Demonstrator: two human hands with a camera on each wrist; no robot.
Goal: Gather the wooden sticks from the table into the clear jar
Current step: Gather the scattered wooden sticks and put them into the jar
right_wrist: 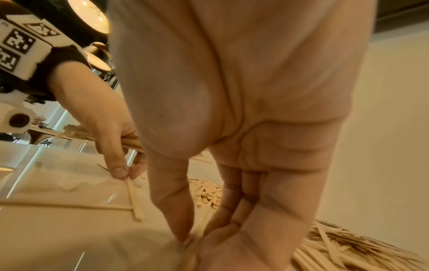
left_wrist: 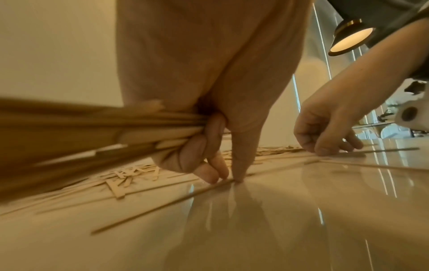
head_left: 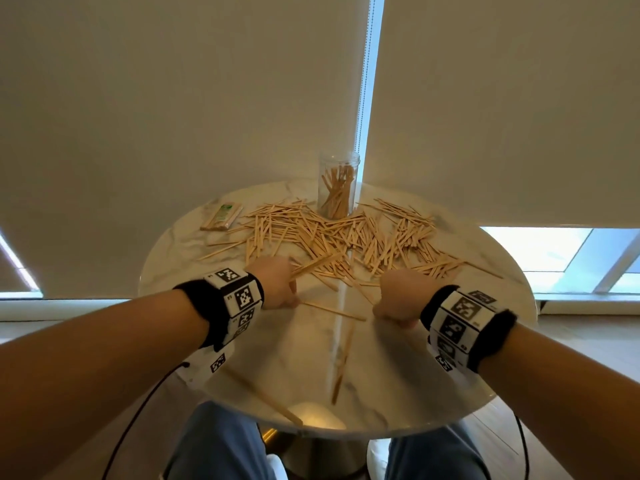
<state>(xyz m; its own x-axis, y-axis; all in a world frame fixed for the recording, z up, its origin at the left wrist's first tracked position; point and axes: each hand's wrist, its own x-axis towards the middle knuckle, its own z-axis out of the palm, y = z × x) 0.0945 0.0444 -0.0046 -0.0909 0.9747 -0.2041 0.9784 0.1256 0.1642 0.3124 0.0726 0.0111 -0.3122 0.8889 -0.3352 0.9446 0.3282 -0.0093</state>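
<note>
My left hand grips a bundle of sticks while pinching one more flat on the surface, right hand pinches another, jar upright straight ahead beyond the pile.

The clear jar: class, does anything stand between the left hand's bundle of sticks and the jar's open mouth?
Nothing upright blocks the way. Between the left hand with its bundle and the clear jar lie only loose sticks, flat on the table. The mouth is uncovered.
</note>
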